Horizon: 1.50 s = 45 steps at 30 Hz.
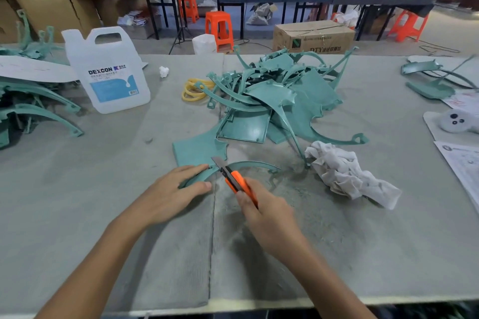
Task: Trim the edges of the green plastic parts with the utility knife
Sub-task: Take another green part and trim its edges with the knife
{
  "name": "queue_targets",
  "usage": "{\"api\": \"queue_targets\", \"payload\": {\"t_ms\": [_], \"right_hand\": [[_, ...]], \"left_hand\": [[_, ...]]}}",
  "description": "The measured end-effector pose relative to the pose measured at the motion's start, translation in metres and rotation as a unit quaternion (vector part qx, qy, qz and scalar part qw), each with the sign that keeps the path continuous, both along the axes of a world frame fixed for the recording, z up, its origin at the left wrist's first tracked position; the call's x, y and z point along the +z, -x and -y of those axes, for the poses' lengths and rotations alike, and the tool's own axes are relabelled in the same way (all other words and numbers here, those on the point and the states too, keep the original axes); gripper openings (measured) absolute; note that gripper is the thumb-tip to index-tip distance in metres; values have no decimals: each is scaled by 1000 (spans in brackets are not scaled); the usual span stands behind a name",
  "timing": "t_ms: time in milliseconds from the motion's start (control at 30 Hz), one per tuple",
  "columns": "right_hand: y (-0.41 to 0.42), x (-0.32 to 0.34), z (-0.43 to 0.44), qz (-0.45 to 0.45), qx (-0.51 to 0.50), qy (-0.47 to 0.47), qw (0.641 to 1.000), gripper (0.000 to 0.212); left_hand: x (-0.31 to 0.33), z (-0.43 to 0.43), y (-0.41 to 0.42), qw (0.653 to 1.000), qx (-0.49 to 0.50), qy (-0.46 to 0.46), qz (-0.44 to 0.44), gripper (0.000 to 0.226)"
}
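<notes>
A green plastic part (197,150) with a flat panel and a curved arm lies on the grey table in front of me. My left hand (171,189) presses flat on its curved arm, fingers straight. My right hand (269,215) grips the orange utility knife (237,181), whose extended blade tip touches the part's edge just right of my left fingertips. A heap of more green plastic parts (274,96) lies behind.
A white DEXCON jug (108,70) stands at the left, with more green parts (33,109) beside it. Yellow rubber bands (193,90), a crumpled white rag (347,173), papers (464,160) and a white plush toy (456,120) lie around. Plastic shavings litter the table.
</notes>
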State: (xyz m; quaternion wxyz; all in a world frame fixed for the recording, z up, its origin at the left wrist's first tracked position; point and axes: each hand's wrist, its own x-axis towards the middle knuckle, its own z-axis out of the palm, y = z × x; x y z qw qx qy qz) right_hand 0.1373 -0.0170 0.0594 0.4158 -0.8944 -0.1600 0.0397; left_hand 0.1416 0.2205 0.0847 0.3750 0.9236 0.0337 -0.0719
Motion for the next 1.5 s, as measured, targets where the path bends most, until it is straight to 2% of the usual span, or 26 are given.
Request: {"api": "queue_targets", "payload": {"t_ms": [133, 233, 367, 567, 733, 867, 967, 1133, 1300, 1500], "right_hand": [[4, 3, -1, -6, 3, -9, 1000, 21], [-1, 5, 0, 16, -1, 24, 1000, 19], [-21, 8, 6, 11, -55, 45, 997, 26], [-53, 15, 46, -23, -113, 223, 968, 33], [-62, 18, 75, -82, -141, 319, 934, 36], [-51, 22, 75, -73, -150, 288, 943, 33], [-41, 35, 62, -15, -141, 202, 969, 29], [-13, 55, 20, 54, -18, 138, 989, 26], [-4, 62, 4, 78, 45, 161, 983, 31], [-32, 68, 14, 112, 13, 250, 962, 26]], "left_hand": [[-1, 1, 0, 1000, 2, -6, 0, 79], [-2, 2, 0, 1000, 9, -12, 3, 74], [0, 1, -5, 1000, 25, 14, 8, 70], [-1, 2, -9, 999, 49, 20, 12, 58], [-2, 2, -9, 998, 50, 21, 12, 61], [-2, 6, -6, 999, 35, -7, 11, 72], [-2, 9, -5, 999, 33, -15, 11, 78], [-7, 8, -3, 997, 72, -36, -10, 94], [-11, 9, -3, 994, 100, -41, -22, 68], [-10, 14, 2, 994, 90, -60, -7, 73]]}}
